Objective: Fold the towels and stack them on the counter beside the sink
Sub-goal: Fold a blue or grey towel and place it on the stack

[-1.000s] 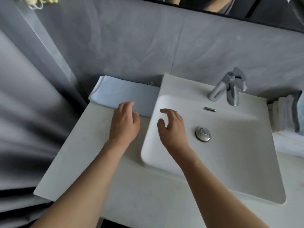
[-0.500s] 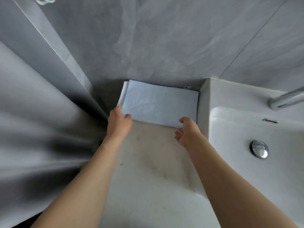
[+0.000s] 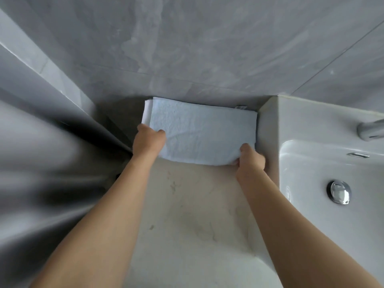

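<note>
A folded light blue towel (image 3: 199, 132) lies on the pale counter (image 3: 187, 215), pushed into the back corner between the grey wall and the sink. A white layer shows at its left edge. My left hand (image 3: 148, 142) grips the towel's near left corner, thumb on top. My right hand (image 3: 250, 160) pinches the near right corner, beside the sink's wall. The near edge of the towel is slightly lifted and curved between the two hands.
The white sink (image 3: 311, 125) stands directly right of the towel, with a chrome drain plug (image 3: 339, 192) and the tip of a chrome faucet (image 3: 371, 129). Grey tiled wall (image 3: 207, 48) runs behind. A grey side wall (image 3: 41, 121) borders the counter on the left.
The view swung left from the sink to the corner. Both hands reached forward from in front of the towel and took hold of its near corners.
</note>
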### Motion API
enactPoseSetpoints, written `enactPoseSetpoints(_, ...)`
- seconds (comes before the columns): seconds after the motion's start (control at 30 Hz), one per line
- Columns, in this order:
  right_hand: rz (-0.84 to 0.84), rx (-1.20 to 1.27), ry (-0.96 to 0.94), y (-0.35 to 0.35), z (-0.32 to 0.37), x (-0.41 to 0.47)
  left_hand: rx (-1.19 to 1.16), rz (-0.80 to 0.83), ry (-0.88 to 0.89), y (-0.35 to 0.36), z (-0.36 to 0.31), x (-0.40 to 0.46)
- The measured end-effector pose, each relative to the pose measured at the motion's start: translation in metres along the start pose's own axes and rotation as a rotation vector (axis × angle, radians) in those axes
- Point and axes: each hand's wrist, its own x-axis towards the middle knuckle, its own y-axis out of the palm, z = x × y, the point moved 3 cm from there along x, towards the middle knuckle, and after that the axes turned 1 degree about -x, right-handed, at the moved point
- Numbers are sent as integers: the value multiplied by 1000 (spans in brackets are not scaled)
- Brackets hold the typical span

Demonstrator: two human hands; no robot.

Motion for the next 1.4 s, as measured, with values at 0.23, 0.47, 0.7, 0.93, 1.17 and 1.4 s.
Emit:
enactPoseSetpoints(0.23,226,-100,-252,-2,19,-7,-124,34,189,-1,-16,-25)
enactPoseSetpoints(0.47,359,-150,-430,-38,44,-47,-304,17,234,-8,-16,-103)
enactPoseSetpoints(0.7,479,-170,-647,-112,44,-88,-569,27,261,-14,-28,-187)
enactPoseSetpoints(0.93,471,-51,-608,-212,37,-73,-583,176,337,17,-55,-278)
enactPoseSetpoints(1.17,410,50,-587,-323,37,-36,-526,288,383,95,-76,-374)
enactPoseSetpoints(1.4,260,124,-569,-448,49,27,-457,391,429,198,-102,-465)
